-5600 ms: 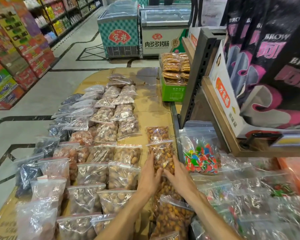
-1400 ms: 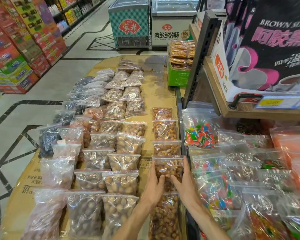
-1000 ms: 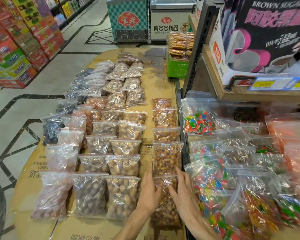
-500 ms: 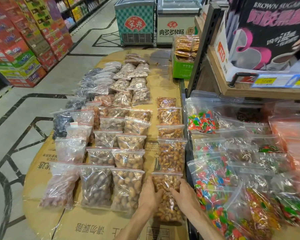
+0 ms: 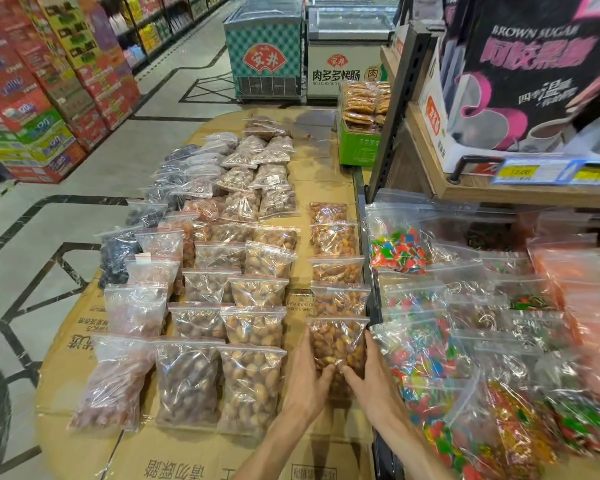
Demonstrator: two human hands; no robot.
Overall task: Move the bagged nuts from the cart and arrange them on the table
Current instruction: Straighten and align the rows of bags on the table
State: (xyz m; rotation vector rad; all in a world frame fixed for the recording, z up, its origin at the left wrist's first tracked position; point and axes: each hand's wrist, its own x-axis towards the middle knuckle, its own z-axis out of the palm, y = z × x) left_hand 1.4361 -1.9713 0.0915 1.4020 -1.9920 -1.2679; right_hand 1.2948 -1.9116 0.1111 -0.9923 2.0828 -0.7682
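Clear zip bags of nuts lie in rows on a cardboard-covered table (image 5: 84, 344). The nearest bag of orange-brown nuts (image 5: 338, 341) ends the right-hand column. My left hand (image 5: 309, 379) lies against its left side and my right hand (image 5: 368, 372) against its right side, fingers straight and meeting over its lower part. Above it in the same column lie several more bags of the same nuts (image 5: 336, 299). To the left lie bags of paler nuts (image 5: 252, 386) and darker nuts (image 5: 187, 379).
Right of the table, bags of coloured sweets (image 5: 399, 249) fill a lower display under a wooden shelf (image 5: 499, 195) with dark boxes. A green box of snacks (image 5: 359, 147) stands at the table's far end. Freezers (image 5: 267, 53) stand beyond, stacked cartons (image 5: 32, 98) on the left.
Both hands worked down the right-hand column, from a bag farther up to the nearest one. They now press that last bag from both sides, and its lower part lies under my fingers.
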